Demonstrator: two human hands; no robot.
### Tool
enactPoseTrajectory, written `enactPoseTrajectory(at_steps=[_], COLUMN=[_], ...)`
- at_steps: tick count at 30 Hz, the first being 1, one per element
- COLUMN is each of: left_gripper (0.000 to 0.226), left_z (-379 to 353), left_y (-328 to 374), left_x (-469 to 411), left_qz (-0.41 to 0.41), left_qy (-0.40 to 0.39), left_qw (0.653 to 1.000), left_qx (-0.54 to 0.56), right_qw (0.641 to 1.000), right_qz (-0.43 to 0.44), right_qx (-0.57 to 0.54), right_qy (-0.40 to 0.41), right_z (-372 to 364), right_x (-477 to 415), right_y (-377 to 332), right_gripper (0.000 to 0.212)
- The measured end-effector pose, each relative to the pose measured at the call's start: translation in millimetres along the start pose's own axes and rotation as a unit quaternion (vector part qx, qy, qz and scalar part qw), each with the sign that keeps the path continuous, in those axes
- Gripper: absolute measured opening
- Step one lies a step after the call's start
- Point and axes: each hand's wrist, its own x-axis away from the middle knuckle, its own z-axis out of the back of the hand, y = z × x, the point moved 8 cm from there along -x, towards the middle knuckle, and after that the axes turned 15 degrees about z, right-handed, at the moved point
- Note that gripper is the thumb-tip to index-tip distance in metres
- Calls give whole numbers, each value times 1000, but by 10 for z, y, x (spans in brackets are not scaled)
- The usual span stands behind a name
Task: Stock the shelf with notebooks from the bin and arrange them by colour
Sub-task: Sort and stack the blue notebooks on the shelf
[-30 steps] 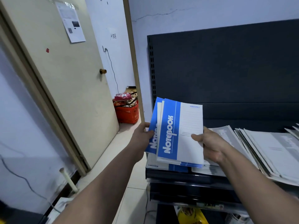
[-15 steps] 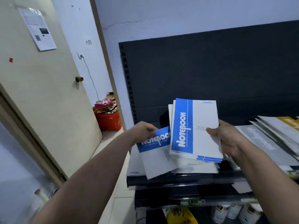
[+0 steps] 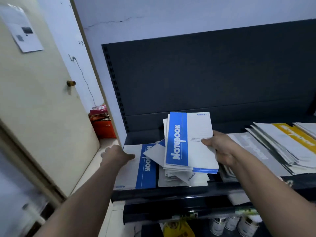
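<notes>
A stack of blue-and-white notebooks (image 3: 189, 141) hangs tilted just above the shelf (image 3: 171, 194). Its right edge is in the grip of the right hand (image 3: 220, 149) — thumb on the top cover, fingers curled underneath. Below the stack, loose notebooks (image 3: 181, 178) lie jumbled on the shelf. Just left of them a blue-striped notebook (image 3: 136, 170) lies flat. The left hand (image 3: 116, 156) rests on its left edge, thumb on the cover — too blurred to tell whether that grip closes. Grey and yellow notebooks (image 3: 273, 147) fan out at the right.

Dark shelf (image 3: 171, 193), blue notebook (image 3: 147, 170), grey notebook stacks (image 3: 256, 151)
</notes>
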Motion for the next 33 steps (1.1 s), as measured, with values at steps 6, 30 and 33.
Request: enactPoseTrajectory(at_steps=[6,30,33], left_gripper=[43,25,24], left_z=[-178,349,440], left_y=[-588,-990,-944], left_x=[127,263,317], left_qz=[58,39,52], left_qy=[-127,-10,-25], left_qw=[982,886,846], left_qx=[128,461,530], right_qw=[999,995,991], right_qz=[-25,-46,-50], right_qx=[14,-81,-120], right_qy=[-43,-37,-19], right_z=[-500,-1012,-921], right_x=[-91,27,-22], right_y=[138,147,102], right_gripper=[40,39,40])
